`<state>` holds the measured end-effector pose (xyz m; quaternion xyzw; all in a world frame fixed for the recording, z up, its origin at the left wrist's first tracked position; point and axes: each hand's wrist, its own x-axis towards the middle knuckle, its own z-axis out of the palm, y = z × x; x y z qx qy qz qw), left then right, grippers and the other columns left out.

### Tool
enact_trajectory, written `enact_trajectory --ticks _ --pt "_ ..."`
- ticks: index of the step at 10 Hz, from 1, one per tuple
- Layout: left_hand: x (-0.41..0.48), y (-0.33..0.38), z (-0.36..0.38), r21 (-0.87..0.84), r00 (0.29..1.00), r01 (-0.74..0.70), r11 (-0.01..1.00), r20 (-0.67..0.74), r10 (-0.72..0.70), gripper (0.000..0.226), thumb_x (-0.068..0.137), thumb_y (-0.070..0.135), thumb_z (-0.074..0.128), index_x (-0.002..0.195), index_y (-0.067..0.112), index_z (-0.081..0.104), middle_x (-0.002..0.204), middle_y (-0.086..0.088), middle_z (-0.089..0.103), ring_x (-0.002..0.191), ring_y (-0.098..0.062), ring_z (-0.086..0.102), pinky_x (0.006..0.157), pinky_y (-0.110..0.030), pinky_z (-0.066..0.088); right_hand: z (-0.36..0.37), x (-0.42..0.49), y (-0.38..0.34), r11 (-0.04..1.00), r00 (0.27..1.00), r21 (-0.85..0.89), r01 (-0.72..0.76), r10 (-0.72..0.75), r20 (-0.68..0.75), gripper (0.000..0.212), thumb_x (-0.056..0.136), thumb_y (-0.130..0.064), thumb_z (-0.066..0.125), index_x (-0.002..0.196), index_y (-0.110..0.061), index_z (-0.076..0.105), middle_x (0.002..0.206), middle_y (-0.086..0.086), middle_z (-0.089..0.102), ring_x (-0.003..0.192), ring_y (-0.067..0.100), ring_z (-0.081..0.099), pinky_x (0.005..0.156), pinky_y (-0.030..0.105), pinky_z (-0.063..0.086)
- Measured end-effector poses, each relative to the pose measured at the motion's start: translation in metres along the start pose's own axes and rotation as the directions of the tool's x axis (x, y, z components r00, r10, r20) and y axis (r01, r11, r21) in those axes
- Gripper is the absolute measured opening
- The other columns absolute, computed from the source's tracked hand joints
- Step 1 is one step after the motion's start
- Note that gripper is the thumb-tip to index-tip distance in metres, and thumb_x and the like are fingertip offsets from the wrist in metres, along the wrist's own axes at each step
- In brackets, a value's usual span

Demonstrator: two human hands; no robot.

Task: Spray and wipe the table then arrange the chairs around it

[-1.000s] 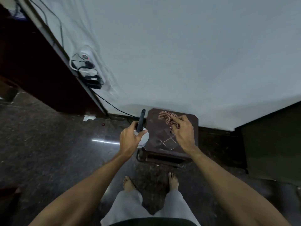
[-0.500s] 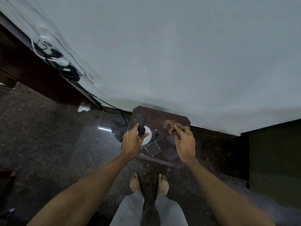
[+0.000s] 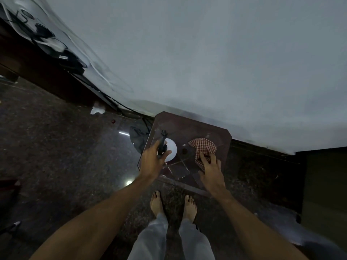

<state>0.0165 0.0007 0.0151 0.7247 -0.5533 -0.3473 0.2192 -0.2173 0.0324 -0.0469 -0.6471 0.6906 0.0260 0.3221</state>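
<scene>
A small dark brown table (image 3: 189, 126) with clipped corners stands against the pale wall, just in front of my bare feet. My left hand (image 3: 153, 159) grips a white spray bottle (image 3: 171, 150) with a black trigger head over the table's left side. A red-and-white checked cloth (image 3: 203, 147) lies spread on the table's right side. The fingers of my right hand (image 3: 211, 167) press down on the cloth's near edge. No chair is in view.
The floor is dark speckled stone. A dark cloth or bag (image 3: 138, 136) lies on the floor left of the table. A black cable and plugs (image 3: 62, 51) run along the wall at upper left. A dark cabinet (image 3: 324, 184) stands at the right.
The view has tilted and drawn closer to the table. The cloth, bunched in my right fingers before, now lies spread flat under them. The bottle stays in my left hand.
</scene>
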Motion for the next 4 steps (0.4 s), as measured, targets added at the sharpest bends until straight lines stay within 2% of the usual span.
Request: enact_trajectory --ticks 1,2,3,4 --pt "0.001 0.001 -0.002 0.022 1.0 0.002 1.0 0.026 -0.002 0.047 0.09 0.031 0.083 0.132 0.02 0.066 0.11 -0.003 0.076 0.089 -0.022 0.074 0.078 -0.036 0.06 -0.004 0.002 -0.002 0.999 0.998 -0.03 -0.014 0.015 0.061 0.076 0.092 -0.024 0.067 0.157 -0.027 0.027 0.16 0.011 0.012 0.142 0.037 0.024 0.111 0.048 0.042" --pt "-0.002 0.0 -0.007 0.036 0.998 0.008 0.999 0.065 -0.01 0.059 0.087 0.02 0.086 0.14 0.019 0.061 0.121 -0.006 0.075 0.103 -0.025 0.073 0.086 -0.035 0.057 -0.017 -0.002 -0.012 0.995 0.993 -0.082 -0.05 0.058 0.103 0.073 0.093 -0.031 0.065 0.156 -0.028 0.027 0.158 0.011 0.016 0.14 0.037 0.027 0.111 0.054 0.038" --pt "-0.014 -0.009 -0.019 -0.041 0.993 -0.001 0.999 0.121 0.006 0.068 0.084 0.017 0.086 0.141 0.035 0.055 0.133 0.005 0.071 0.119 -0.021 0.069 0.095 -0.049 0.061 -0.032 -0.015 -0.029 0.994 0.999 -0.095 -0.046 0.048 0.016 0.066 0.093 -0.032 0.065 0.152 -0.025 0.036 0.155 0.012 0.025 0.139 0.035 0.03 0.109 0.054 0.037" --pt "-0.028 -0.01 -0.036 -0.06 0.986 -0.045 0.997 0.157 0.054 0.083 0.081 0.017 0.089 0.15 0.038 0.048 0.148 0.012 0.06 0.136 -0.014 0.057 0.108 -0.046 0.054 -0.052 -0.028 -0.056 0.997 0.989 -0.071 0.014 -0.024 -0.143 0.059 0.093 -0.024 0.064 0.148 -0.021 0.043 0.155 0.012 0.032 0.141 0.034 0.031 0.11 0.053 0.037"
